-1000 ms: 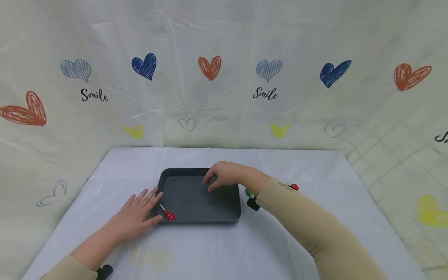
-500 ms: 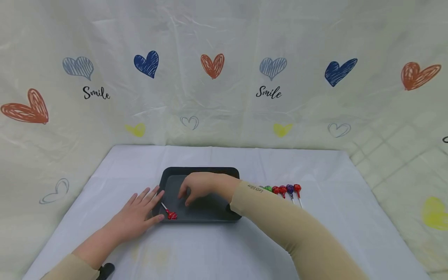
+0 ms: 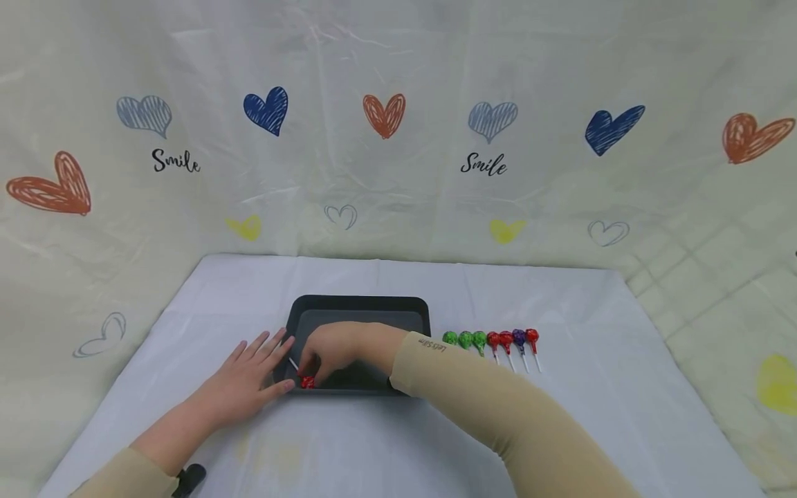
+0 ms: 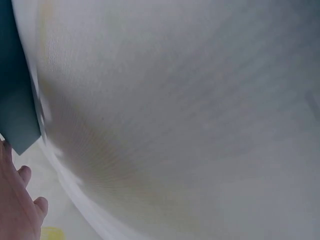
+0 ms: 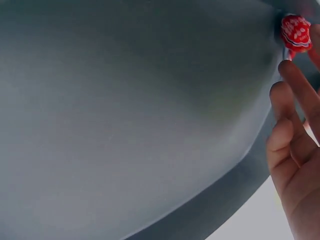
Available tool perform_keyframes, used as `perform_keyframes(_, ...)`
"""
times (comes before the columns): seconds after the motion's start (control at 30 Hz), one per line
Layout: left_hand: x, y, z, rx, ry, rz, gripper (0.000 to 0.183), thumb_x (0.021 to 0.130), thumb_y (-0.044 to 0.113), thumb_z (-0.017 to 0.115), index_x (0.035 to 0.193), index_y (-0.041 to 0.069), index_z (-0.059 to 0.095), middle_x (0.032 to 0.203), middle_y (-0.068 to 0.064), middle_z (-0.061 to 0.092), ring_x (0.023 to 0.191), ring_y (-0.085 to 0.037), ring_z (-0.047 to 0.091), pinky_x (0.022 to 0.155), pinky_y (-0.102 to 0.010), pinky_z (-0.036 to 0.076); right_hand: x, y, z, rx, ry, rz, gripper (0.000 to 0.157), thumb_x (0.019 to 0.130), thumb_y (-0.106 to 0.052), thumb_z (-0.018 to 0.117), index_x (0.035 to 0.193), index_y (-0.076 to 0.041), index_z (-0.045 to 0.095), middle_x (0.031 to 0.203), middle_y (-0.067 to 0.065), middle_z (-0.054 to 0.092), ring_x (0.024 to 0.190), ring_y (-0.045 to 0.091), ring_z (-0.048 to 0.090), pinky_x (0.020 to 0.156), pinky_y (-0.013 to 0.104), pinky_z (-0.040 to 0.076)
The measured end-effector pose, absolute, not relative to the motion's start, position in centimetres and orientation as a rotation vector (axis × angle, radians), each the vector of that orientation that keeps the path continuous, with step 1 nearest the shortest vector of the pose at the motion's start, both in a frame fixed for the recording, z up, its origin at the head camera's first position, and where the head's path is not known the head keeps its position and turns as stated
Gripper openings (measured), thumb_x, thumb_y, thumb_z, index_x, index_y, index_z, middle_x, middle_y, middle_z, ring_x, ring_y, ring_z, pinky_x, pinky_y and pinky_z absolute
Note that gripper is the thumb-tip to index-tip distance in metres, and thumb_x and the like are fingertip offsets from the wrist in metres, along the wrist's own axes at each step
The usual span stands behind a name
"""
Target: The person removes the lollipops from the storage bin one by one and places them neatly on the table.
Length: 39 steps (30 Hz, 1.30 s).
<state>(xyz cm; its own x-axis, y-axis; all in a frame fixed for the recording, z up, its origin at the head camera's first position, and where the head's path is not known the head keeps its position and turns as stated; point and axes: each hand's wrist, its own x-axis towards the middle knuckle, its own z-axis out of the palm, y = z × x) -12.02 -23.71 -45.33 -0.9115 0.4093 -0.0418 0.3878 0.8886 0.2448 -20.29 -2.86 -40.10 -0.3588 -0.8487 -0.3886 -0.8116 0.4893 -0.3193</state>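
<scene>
A red-wrapped lollipop [image 3: 308, 382] lies in the front left corner of a dark grey baking tray [image 3: 361, 302]. My right hand [image 3: 330, 349] is over that corner, fingers bent downward around the lollipop. In the right wrist view, the wrapped candy [image 5: 296, 33] sits by the tray wall. A fingertip of my right hand [image 5: 297, 135] is at its stick, with another finger beside the candy; a gap shows between them. My left hand [image 3: 239, 384] lies with spread fingers at the tray's left rim. In the left wrist view, only part of my left hand [image 4: 20, 200] shows, beside the tray [image 4: 17, 115].
To the right of the tray, several lollipops lie in a row: green ones [image 3: 465, 339], red ones [image 3: 506, 339] and a purple one [image 3: 519, 337]. My right sleeve partly covers their sticks. A white cloth [image 3: 249, 290] covers the table, with a heart-printed curtain [image 3: 423, 194] behind.
My right hand has moved left and toward me across the tray, down to the red lollipop. The row of lollipops has come into sight from behind my sleeve. My left hand has stayed in place.
</scene>
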Motion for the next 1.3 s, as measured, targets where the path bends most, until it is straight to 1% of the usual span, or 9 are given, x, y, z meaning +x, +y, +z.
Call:
perform_keyframes(0.2,-12.1,-24.0,-45.8,0.661,2.965,0.361,0.086,0.094,0.069,0.045,0.159,0.017,0.026,0.164,-0.008,0.02,0.148,-0.042,0.017,0.113,-0.067,0.013,-19.8,-3.3,-40.3,-1.339,2.246,-0.059,0.029,0.088,-0.025,0.078,0.117,-0.027,0.075,0.102,-0.017,0.068,0.091,0.0,0.056,0.092,0.016,0.046)
perform_keyframes(0.4,-12.0,-23.8,-45.3,0.635,2.962,0.369,0.084,0.094,0.066,0.049,0.157,0.014,0.029,0.163,-0.01,0.022,0.147,-0.042,0.018,0.114,-0.067,0.013,-19.7,-3.3,-40.3,-1.318,2.247,-0.039,0.019,0.089,-0.024,0.077,0.107,-0.027,0.078,0.09,-0.016,0.066,0.086,0.003,0.057,0.085,0.016,0.048)
perform_keyframes(0.57,-11.8,-23.5,-44.6,0.604,2.956,0.332,0.083,0.094,0.066,0.048,0.157,0.014,0.029,0.164,-0.01,0.022,0.148,-0.042,0.018,0.115,-0.066,0.013,-20.0,-2.9,-40.1,-1.291,2.246,-0.029,0.017,0.089,-0.024,0.077,0.105,-0.027,0.078,0.089,-0.016,0.066,0.084,0.003,0.057,0.084,0.018,0.049)
perform_keyframes(0.77,-11.8,-23.6,-44.9,0.603,2.964,0.353,0.083,0.094,0.062,0.054,0.157,0.014,0.03,0.163,-0.011,0.024,0.147,-0.043,0.019,0.114,-0.067,0.014,-20.7,-1.8,-39.9,-1.273,2.251,-0.02,0.018,0.089,-0.023,0.077,0.107,-0.027,0.078,0.092,-0.016,0.069,0.086,0.0,0.058,0.086,0.017,0.049)
perform_keyframes(1.0,-11.8,-23.7,-45.3,0.613,2.976,0.366,0.083,0.093,0.064,0.052,0.157,0.016,0.03,0.163,-0.009,0.023,0.147,-0.042,0.019,0.114,-0.066,0.014,-21.9,0.2,-39.5,-1.244,2.279,-0.022,0.019,0.089,-0.023,0.076,0.108,-0.026,0.078,0.093,-0.015,0.069,0.085,0.001,0.059,0.08,0.019,0.05)
perform_keyframes(1.07,-11.8,-23.6,-45.0,0.612,2.971,0.364,0.083,0.094,0.063,0.053,0.157,0.015,0.03,0.163,-0.01,0.024,0.147,-0.043,0.019,0.114,-0.066,0.014,-22.2,0.9,-39.4,-1.233,2.288,-0.019,0.02,0.09,-0.021,0.076,0.109,-0.026,0.078,0.095,-0.015,0.069,0.086,0.0,0.059,0.079,0.018,0.05)
perform_keyframes(1.1,-11.8,-23.6,-45.1,0.606,2.971,0.353,0.083,0.094,0.065,0.051,0.157,0.015,0.03,0.163,-0.009,0.023,0.148,-0.041,0.019,0.114,-0.065,0.014,-22.4,1.2,-39.4,-1.228,2.291,-0.018,0.021,0.09,-0.02,0.076,0.109,-0.026,0.078,0.096,-0.015,0.069,0.087,0.0,0.059,0.079,0.018,0.05)
perform_keyframes(1.2,-11.9,-23.6,-45.1,0.596,2.961,0.344,0.084,0.094,0.065,0.051,0.157,0.015,0.03,0.164,-0.009,0.022,0.148,-0.041,0.018,0.115,-0.065,0.013,-22.9,2.3,-39.2,-1.214,2.303,-0.016,0.022,0.09,-0.018,0.075,0.11,-0.026,0.078,0.098,-0.016,0.069,0.089,-0.001,0.059,0.079,0.017,0.05)
perform_keyframes(1.3,-12.0,-23.7,-45.5,0.589,2.959,0.333,0.085,0.093,0.068,0.048,0.158,0.017,0.027,0.164,-0.008,0.02,0.149,-0.04,0.017,0.115,-0.065,0.012,-23.3,3.3,-38.9,-1.189,2.315,-0.01,0.023,0.09,-0.017,0.074,0.111,-0.027,0.078,0.098,-0.017,0.069,0.09,-0.001,0.059,0.079,0.017,0.05)
